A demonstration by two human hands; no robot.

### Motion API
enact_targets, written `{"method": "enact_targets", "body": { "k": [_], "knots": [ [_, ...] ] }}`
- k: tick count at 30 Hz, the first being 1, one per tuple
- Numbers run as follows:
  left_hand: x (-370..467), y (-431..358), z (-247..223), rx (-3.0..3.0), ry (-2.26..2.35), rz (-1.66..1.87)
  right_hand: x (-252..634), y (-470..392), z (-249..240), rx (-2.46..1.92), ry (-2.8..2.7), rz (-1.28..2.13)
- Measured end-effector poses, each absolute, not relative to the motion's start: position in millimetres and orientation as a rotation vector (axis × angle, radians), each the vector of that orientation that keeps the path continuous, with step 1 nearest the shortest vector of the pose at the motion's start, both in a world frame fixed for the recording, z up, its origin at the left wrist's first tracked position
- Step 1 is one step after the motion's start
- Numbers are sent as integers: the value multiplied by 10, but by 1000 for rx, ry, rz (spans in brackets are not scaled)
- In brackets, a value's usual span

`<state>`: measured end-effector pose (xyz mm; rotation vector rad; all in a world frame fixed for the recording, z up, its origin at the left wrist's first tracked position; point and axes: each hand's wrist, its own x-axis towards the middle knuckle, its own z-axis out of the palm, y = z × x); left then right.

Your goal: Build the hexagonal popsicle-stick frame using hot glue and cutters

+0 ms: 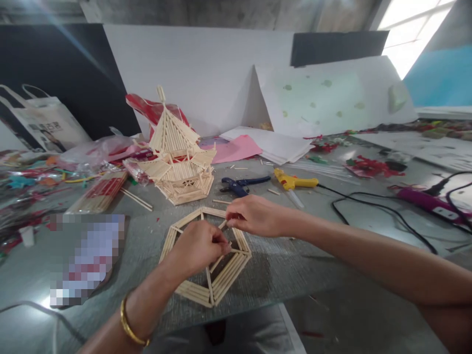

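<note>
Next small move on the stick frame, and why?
I'd probably nudge the stick by the right hand into line with the stick frame, steadying with the left hand. Both hands' fingertips are close together over the frame's inside, while the yellow glue gun lies aside on the table. Whether that stick is fixed, I can't tell.

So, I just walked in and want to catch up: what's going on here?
A person is working with both bare hands on a many-sided stick frame lying flat on the table. The left hand is over its middle and the right hand over its far right side; exactly what the fingertips hold is hard to tell. A stick tower stands just beyond, with a yellow glue gun lying to its right.
</note>
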<state>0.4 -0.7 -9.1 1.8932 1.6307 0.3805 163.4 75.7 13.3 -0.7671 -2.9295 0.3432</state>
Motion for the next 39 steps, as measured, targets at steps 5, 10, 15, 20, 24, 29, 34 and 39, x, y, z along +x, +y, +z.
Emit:
{"method": "enact_targets", "body": {
  "k": [5,10,15,20,24,29,34,39],
  "knots": [
    [19,-52,-124,1896,1663,361,1698,754,82,-712,-2856,394],
    [42,-94,-130,1902,1679,367,1747,786,38,-693,-2829,402],
    [103,-125,-105,1882,1706,364,1778,795,34,-708,-2812,425],
    [139,-160,-96,1875,1751,395,1800,784,47,-703,-2816,429],
    [129,-170,-110,1865,1755,385,1812,785,31,-686,-2823,425],
    [106,-119,-126,1898,1718,354,1814,782,25,-654,-2840,420],
    [95,-35,-129,1828,1645,324,1825,765,31,-610,-2868,444],
    [74,-29,-130,1766,1585,301,1833,747,25,-533,-2876,443]
  ]
}}
